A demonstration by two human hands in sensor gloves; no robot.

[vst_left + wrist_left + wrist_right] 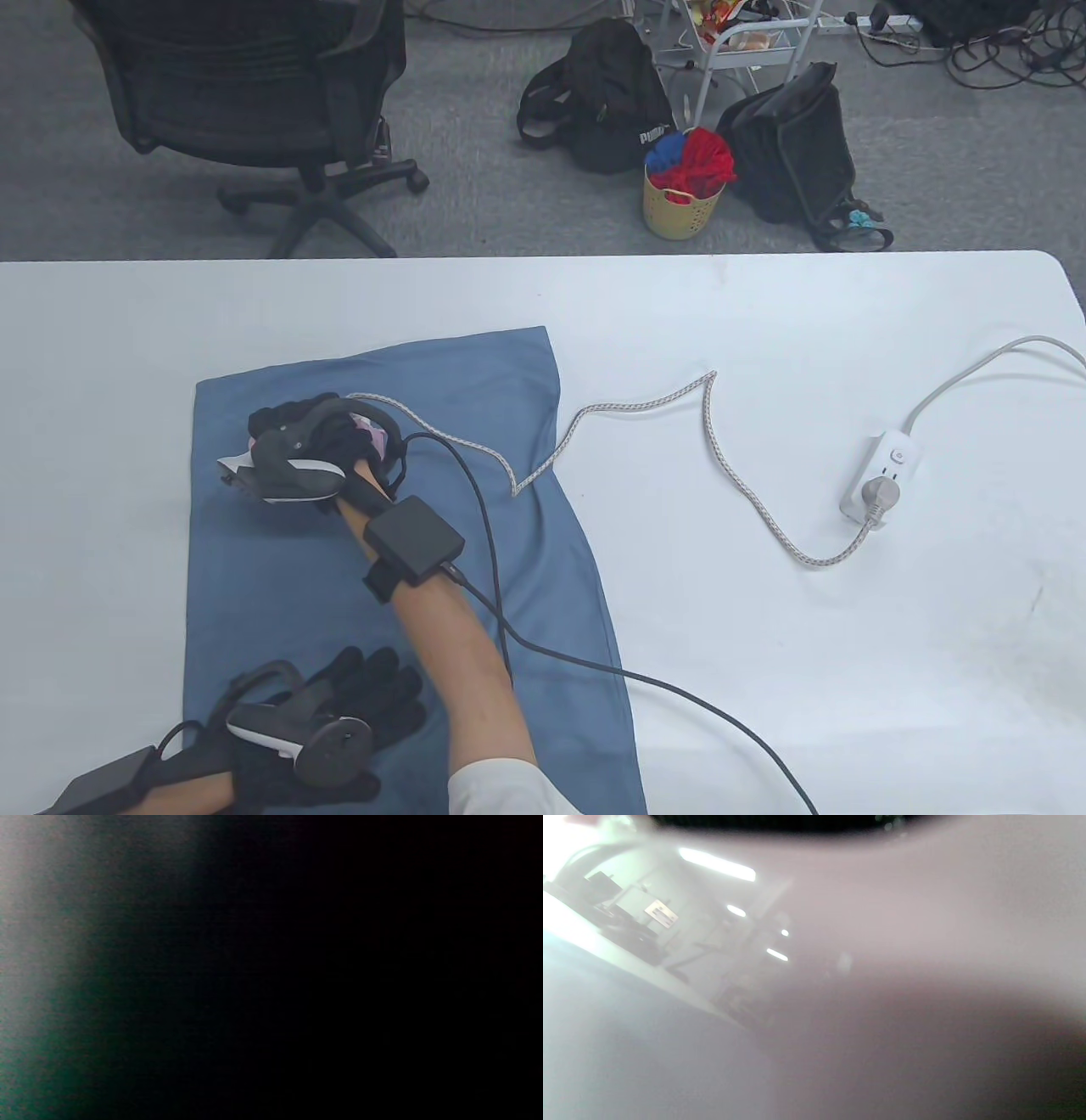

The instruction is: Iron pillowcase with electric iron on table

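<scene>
Right hand (318,441) prob. gripping iron (242,474)

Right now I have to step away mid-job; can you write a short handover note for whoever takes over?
Right hand: grips the iron, on the far left part of the pillowcase.
Left hand: rests flat on the pillowcase's near end.
Cord: runs across the table to the power strip, plugged in.
Done: pillowcase spread out. How much is pressed: cannot tell.
Left: iron the rest.
</scene>
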